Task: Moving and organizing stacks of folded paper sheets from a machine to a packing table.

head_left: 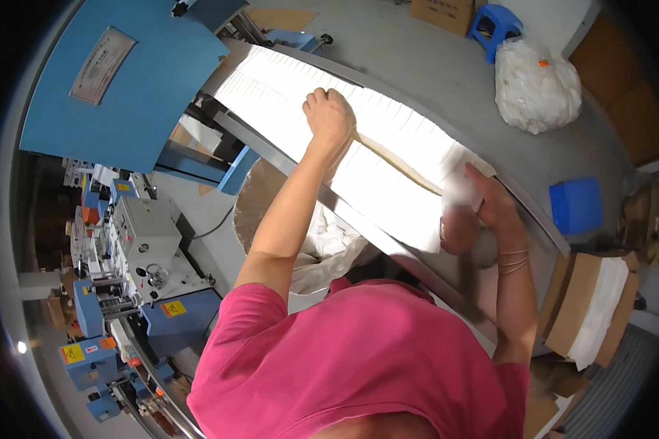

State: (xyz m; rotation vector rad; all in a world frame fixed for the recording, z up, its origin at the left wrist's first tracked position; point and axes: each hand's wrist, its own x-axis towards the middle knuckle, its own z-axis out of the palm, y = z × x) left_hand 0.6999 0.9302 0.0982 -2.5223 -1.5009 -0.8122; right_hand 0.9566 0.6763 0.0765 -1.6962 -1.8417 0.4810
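Note:
Two long rows of thin white pieces point(395, 183), packed on edge like folded paper, lie along a sloping metal chute point(534, 208). A narrow yellowish gap runs between the rows. My left hand point(329, 117) rests on the rows near their middle with its fingers curled in; what is under them, if anything, is hidden. At the right end of the rows is my right hand point(496, 201), a thin bracelet on its wrist. A blurred white patch point(461, 189) shows beside its fingers, and motion smears the fingertips there, so I cannot make out the grip.
A blue machine housing point(154, 66) stands at the chute's far left end. Below the chute is a lined bin point(260, 205) with white scraps. Grey and blue machinery point(146, 234) fills the left. A stuffed clear bag point(538, 84), blue stool point(494, 29), blue bin point(576, 206) and open carton point(564, 300) stand right.

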